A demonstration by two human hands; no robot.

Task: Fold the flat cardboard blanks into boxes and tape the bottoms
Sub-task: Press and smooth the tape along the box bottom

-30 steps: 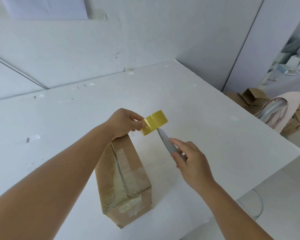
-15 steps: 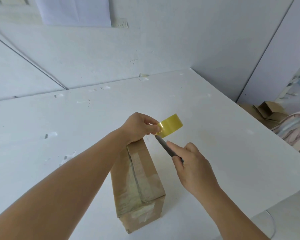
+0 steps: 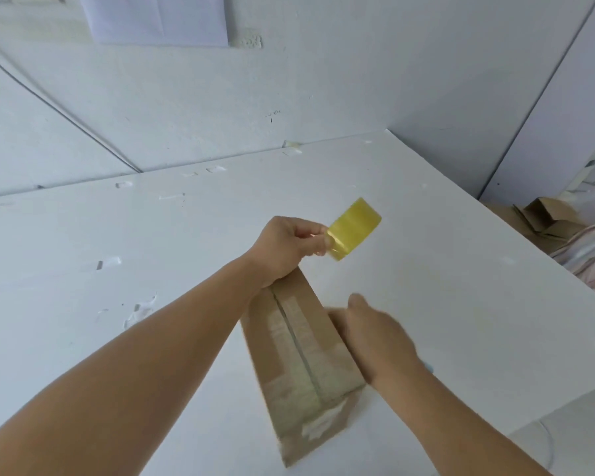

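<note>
A narrow brown cardboard box [image 3: 303, 359] stands on the white table [image 3: 461, 269], its taped seam facing up. My left hand [image 3: 289, 249] pinches a yellow roll of tape [image 3: 352, 233] just above the box's far end. My right hand [image 3: 375, 338] is blurred and lies against the box's right side near the top edge. The grey knife it held a moment ago is hidden, apart from a pale blue sliver [image 3: 427, 365] at the hand's outer edge.
Loose cardboard pieces [image 3: 543, 214] and a pale bundle [image 3: 588, 255] lie on the floor past the table's right edge. White wall panels rise behind the table. Small tape scraps [image 3: 141, 307] stick to the tabletop on the left.
My right hand has dropped from the tape roll down to the box's right side. My left hand has lifted the roll slightly up and to the right.
</note>
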